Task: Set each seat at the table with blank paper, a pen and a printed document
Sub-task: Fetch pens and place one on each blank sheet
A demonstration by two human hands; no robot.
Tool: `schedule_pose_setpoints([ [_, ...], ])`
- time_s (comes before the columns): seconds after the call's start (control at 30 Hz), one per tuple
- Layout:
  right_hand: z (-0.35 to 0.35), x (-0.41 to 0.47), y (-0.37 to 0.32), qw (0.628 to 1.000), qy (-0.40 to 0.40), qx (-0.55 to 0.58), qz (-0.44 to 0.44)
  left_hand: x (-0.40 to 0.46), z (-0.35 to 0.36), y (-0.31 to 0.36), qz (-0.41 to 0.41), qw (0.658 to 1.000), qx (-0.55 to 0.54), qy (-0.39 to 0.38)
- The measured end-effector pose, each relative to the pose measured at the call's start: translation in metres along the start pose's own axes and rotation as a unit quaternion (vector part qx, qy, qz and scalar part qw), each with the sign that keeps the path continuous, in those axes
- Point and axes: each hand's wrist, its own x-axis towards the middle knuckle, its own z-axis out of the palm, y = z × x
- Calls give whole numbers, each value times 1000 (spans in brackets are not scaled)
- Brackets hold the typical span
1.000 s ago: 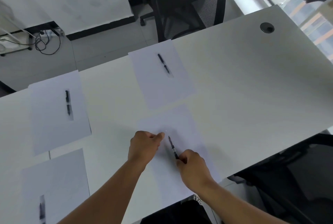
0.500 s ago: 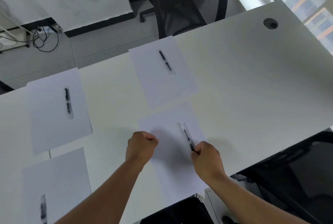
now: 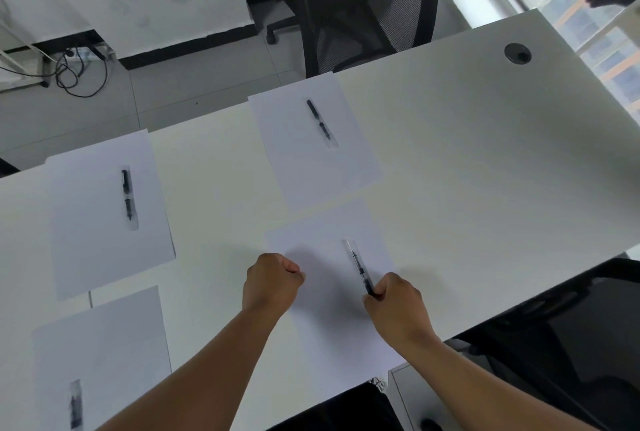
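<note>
Several white sheets lie on the white table. The near sheet is in front of me, under both hands. My right hand pinches the lower end of a black pen that rests slanted on this sheet. My left hand is a closed fist at the sheet's left edge, holding nothing I can see. Across the table, a far sheet carries a pen. A left sheet carries a pen. A near-left sheet carries a blurred pen.
A black mesh office chair stands behind the far edge. Another dark chair is at the near right edge. A round cable hole sits in the table's far right part. Cables lie on the floor at left. A window runs along the right.
My right hand has carried the pen from the middle of the near sheet to its right part. My left hand has closed into a fist and drawn back slightly.
</note>
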Motion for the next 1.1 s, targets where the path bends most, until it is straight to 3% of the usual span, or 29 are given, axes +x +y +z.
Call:
schedule_pose_setpoints([
  [0.43, -41, -23, 2, 995, -19, -80, -51, -16, -13, -4, -12, 997, -70, -7],
  [0.83, -77, -85, -13, 978, -29, -81, -192, -144, -50, -9, -18, 986, -125, 112],
  [1.1, -85, -150, -56, 946, -42, -41, -318, -245, -84, -24, -10, 959, -183, 217],
])
